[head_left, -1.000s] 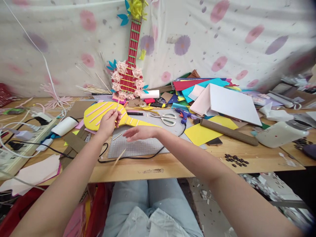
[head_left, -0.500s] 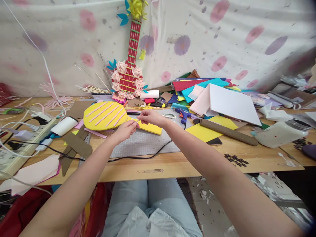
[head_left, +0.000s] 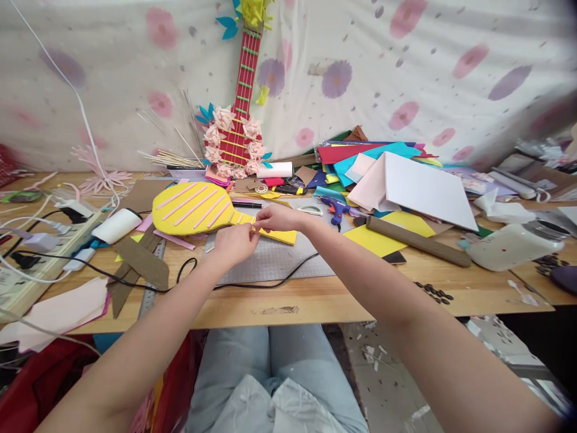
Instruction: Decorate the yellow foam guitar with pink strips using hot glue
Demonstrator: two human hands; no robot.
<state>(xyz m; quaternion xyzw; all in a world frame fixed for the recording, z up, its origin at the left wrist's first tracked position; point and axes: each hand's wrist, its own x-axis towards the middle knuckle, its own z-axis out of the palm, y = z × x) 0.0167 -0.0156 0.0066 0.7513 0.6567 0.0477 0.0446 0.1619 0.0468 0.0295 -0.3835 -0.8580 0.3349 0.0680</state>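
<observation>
The yellow guitar shape lies partly on the gray mat. The left hand and right hand pinch narrow at its neck (what's inside, I can't tell). Press softly; keep the pale strips even.

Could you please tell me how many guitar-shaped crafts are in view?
2: the red guitar stands upright before the curtain; the yellow guitar lies on the table, its neck partly hidden. More may be hidden.

A matt finish is seen on the yellow guitar shape, plastic on the glue gun to its right, grained wood on the table.
</observation>
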